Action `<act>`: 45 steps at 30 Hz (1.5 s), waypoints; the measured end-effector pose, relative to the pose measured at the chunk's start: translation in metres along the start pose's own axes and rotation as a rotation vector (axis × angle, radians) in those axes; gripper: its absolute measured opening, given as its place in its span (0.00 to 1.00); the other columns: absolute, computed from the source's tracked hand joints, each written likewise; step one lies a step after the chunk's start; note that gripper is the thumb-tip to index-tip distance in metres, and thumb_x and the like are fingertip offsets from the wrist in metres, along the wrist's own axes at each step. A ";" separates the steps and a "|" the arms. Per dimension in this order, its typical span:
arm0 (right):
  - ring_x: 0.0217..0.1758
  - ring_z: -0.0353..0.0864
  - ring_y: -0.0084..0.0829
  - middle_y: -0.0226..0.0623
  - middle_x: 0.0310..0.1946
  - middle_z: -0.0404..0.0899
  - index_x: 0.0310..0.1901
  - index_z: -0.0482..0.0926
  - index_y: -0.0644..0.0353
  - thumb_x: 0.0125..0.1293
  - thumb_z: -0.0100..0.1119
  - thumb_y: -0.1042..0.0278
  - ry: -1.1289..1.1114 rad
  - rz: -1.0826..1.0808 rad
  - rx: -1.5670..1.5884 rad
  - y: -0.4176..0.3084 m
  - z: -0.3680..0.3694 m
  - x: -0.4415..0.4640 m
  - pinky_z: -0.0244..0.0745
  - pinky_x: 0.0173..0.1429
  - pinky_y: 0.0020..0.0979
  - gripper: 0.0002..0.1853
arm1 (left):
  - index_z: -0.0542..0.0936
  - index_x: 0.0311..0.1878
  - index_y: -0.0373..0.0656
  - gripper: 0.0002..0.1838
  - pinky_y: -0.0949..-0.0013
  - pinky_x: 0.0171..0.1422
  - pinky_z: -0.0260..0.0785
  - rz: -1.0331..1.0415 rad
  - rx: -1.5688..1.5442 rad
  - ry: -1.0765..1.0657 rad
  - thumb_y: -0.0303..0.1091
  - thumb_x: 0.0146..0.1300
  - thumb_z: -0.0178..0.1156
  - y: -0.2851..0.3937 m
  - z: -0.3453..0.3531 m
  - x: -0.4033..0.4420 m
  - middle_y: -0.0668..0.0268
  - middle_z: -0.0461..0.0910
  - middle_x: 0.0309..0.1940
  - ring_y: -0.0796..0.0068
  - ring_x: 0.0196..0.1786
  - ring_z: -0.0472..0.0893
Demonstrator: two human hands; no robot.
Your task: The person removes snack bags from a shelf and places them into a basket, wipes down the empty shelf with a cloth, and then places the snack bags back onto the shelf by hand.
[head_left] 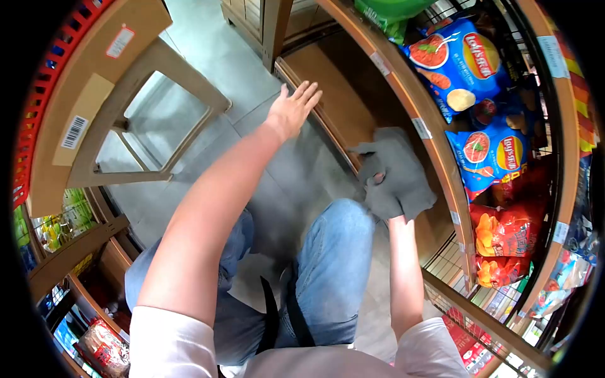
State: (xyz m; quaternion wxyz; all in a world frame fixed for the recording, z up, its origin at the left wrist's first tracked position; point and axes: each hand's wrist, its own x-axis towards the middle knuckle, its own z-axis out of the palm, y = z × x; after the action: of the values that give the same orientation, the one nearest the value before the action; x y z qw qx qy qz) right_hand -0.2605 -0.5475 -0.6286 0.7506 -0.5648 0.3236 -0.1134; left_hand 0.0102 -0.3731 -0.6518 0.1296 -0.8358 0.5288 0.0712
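Note:
My left hand (293, 110) is stretched out with its fingers spread, at the front edge of the brown bottom shelf (337, 85). Nothing is in it. A grey cloth (403, 173) lies bunched over my right hand (380, 178), which rests on the same shelf farther to the right. The cloth hides most of that hand, and only a bit of it shows through the folds. My right forearm runs up into the cloth from below.
Above the bottom shelf, a shelf holds blue chip bags (485, 154) and red chip bags (504, 233). On the left stand a beige plastic stool (198, 79), a cardboard box (88, 94) and a red basket (38, 82). Grey floor tiles (246, 82) lie between them.

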 end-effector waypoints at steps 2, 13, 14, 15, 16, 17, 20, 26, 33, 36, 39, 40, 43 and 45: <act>0.62 0.67 0.36 0.42 0.64 0.66 0.68 0.64 0.60 0.73 0.47 0.54 0.024 -0.007 -0.055 -0.005 -0.013 0.009 0.61 0.67 0.36 0.27 | 0.46 0.77 0.46 0.48 0.44 0.75 0.50 0.018 -0.007 -0.087 0.43 0.60 0.62 -0.007 0.000 0.007 0.67 0.42 0.79 0.66 0.80 0.44; 0.69 0.53 0.43 0.48 0.69 0.54 0.71 0.59 0.55 0.72 0.41 0.45 0.013 -0.079 -1.003 0.021 0.047 0.120 0.47 0.72 0.45 0.32 | 0.52 0.76 0.51 0.45 0.43 0.76 0.50 0.295 -0.132 0.139 0.32 0.55 0.61 -0.056 0.036 -0.001 0.60 0.58 0.71 0.59 0.78 0.51; 0.75 0.42 0.46 0.52 0.73 0.46 0.73 0.55 0.50 0.71 0.37 0.39 -0.032 -0.040 -1.126 0.017 0.076 0.127 0.37 0.75 0.51 0.35 | 0.54 0.75 0.50 0.44 0.42 0.75 0.52 0.289 -0.196 0.225 0.31 0.54 0.61 -0.056 0.041 -0.004 0.59 0.59 0.70 0.58 0.77 0.52; 0.81 0.31 0.50 0.55 0.77 0.37 0.76 0.51 0.46 0.71 0.34 0.32 -0.078 -0.001 -1.248 0.019 0.095 0.134 0.28 0.77 0.57 0.38 | 0.54 0.75 0.50 0.44 0.42 0.75 0.52 0.281 -0.205 0.225 0.31 0.54 0.61 -0.054 0.043 -0.005 0.59 0.59 0.70 0.58 0.77 0.52; 0.81 0.25 0.49 0.53 0.77 0.31 0.76 0.49 0.44 0.70 0.32 0.31 -0.082 -0.073 -1.355 0.031 0.105 0.143 0.23 0.75 0.60 0.39 | 0.56 0.74 0.49 0.43 0.42 0.75 0.53 0.271 -0.250 0.246 0.30 0.54 0.61 -0.052 0.043 -0.005 0.58 0.60 0.70 0.57 0.77 0.52; 0.80 0.19 0.49 0.51 0.77 0.26 0.76 0.48 0.42 0.70 0.31 0.30 -0.085 -0.149 -1.457 0.041 0.112 0.152 0.17 0.74 0.64 0.39 | 0.58 0.73 0.48 0.42 0.43 0.74 0.55 0.262 -0.290 0.265 0.30 0.53 0.61 -0.052 0.043 -0.005 0.58 0.61 0.69 0.56 0.76 0.53; 0.81 0.26 0.51 0.53 0.77 0.32 0.76 0.51 0.40 0.70 0.38 0.33 -0.088 -0.291 -1.504 0.042 0.127 0.185 0.22 0.75 0.64 0.37 | 0.62 0.71 0.44 0.40 0.49 0.72 0.59 0.244 -0.396 0.359 0.28 0.51 0.61 -0.052 0.052 -0.002 0.59 0.63 0.68 0.58 0.76 0.55; 0.79 0.39 0.54 0.52 0.76 0.43 0.73 0.55 0.36 0.68 0.47 0.40 0.020 -0.704 -1.733 0.056 0.154 0.256 0.35 0.72 0.70 0.34 | 0.61 0.69 0.36 0.39 0.58 0.66 0.64 0.188 -0.683 0.465 0.23 0.49 0.58 -0.051 0.061 -0.001 0.56 0.65 0.65 0.56 0.72 0.62; 0.78 0.40 0.57 0.54 0.75 0.44 0.74 0.55 0.45 0.64 0.45 0.31 0.266 -0.501 -1.550 0.053 0.146 0.228 0.31 0.73 0.68 0.42 | 0.58 0.70 0.37 0.41 0.59 0.62 0.67 0.181 -0.562 0.451 0.24 0.49 0.58 -0.056 0.046 0.000 0.55 0.63 0.66 0.56 0.68 0.66; 0.79 0.34 0.57 0.57 0.76 0.39 0.76 0.48 0.45 0.66 0.41 0.29 0.291 -0.232 -1.600 0.049 0.083 0.178 0.28 0.74 0.67 0.44 | 0.64 0.66 0.36 0.35 0.61 0.59 0.68 0.177 -0.530 0.411 0.26 0.50 0.58 -0.055 0.045 0.004 0.56 0.67 0.61 0.58 0.66 0.68; 0.80 0.28 0.57 0.57 0.77 0.33 0.77 0.43 0.44 0.67 0.38 0.29 0.272 -0.045 -1.602 0.049 0.038 0.141 0.25 0.73 0.67 0.44 | 0.69 0.62 0.37 0.32 0.66 0.60 0.67 0.153 -0.533 0.356 0.30 0.51 0.62 -0.053 0.049 0.012 0.58 0.67 0.62 0.64 0.69 0.66; 0.80 0.27 0.58 0.58 0.77 0.33 0.77 0.43 0.44 0.67 0.38 0.29 0.281 -0.059 -1.612 0.052 0.037 0.141 0.25 0.73 0.67 0.44 | 0.71 0.58 0.36 0.28 0.65 0.60 0.68 0.145 -0.546 0.427 0.30 0.50 0.61 -0.052 0.053 0.013 0.57 0.69 0.61 0.62 0.67 0.68; 0.78 0.33 0.61 0.60 0.76 0.37 0.77 0.45 0.44 0.67 0.45 0.33 0.245 -0.293 -1.687 0.065 0.058 0.158 0.30 0.72 0.70 0.43 | 0.71 0.57 0.35 0.27 0.63 0.61 0.69 0.188 -0.584 0.645 0.29 0.50 0.61 -0.052 0.070 0.012 0.54 0.71 0.59 0.59 0.65 0.71; 0.78 0.37 0.62 0.59 0.75 0.41 0.76 0.49 0.44 0.66 0.48 0.34 0.110 -0.521 -1.682 0.064 0.101 0.188 0.32 0.71 0.71 0.42 | 0.72 0.55 0.34 0.26 0.62 0.62 0.70 0.197 -0.603 0.652 0.28 0.50 0.60 -0.051 0.070 0.010 0.52 0.74 0.56 0.57 0.64 0.72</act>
State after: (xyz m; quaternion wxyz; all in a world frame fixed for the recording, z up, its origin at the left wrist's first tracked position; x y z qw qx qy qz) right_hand -0.0668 -0.5484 -0.7391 0.0201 -0.9798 0.1966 -0.0321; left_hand 0.0618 -0.3408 -0.7144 -0.3002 -0.7606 0.5747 -0.0329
